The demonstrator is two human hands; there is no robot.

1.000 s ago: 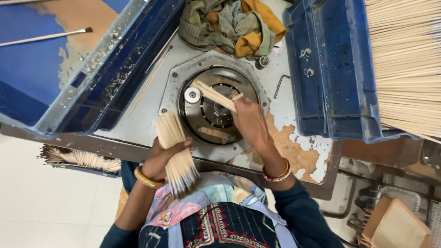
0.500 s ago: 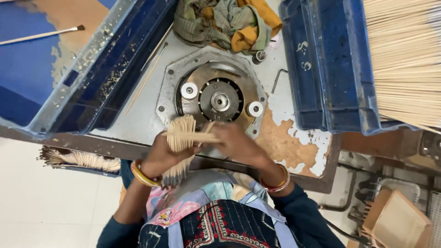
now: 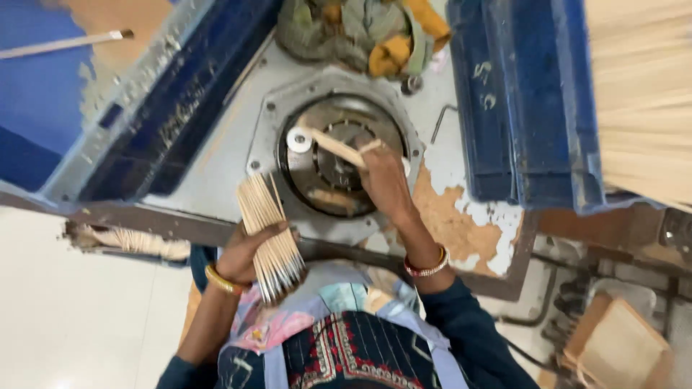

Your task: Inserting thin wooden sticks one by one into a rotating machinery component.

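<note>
firmly closed: left hand (image 3: 249,252) around a fanned bundle of thin pale sticks (image 3: 267,234), right hand (image 3: 386,180) pinching a few sticks (image 3: 335,144) over the round metal machine disc (image 3: 339,155)

The right hand (image 3: 386,180) has let go of the bundle of sticks (image 3: 268,238) and gone back out over the round metal wheel (image 3: 339,155), holding a few sticks (image 3: 335,144). The left hand (image 3: 249,252) now holds the bundle alone.

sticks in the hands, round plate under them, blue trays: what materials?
Bundle of thin pale sticks in left hand: likely bamboo or wood, raw tan, matte. Round recessed machine plate under right hand: metal, dull grey, bolted. Blue side trays: probably painted metal; chipped, scuffed.
</note>
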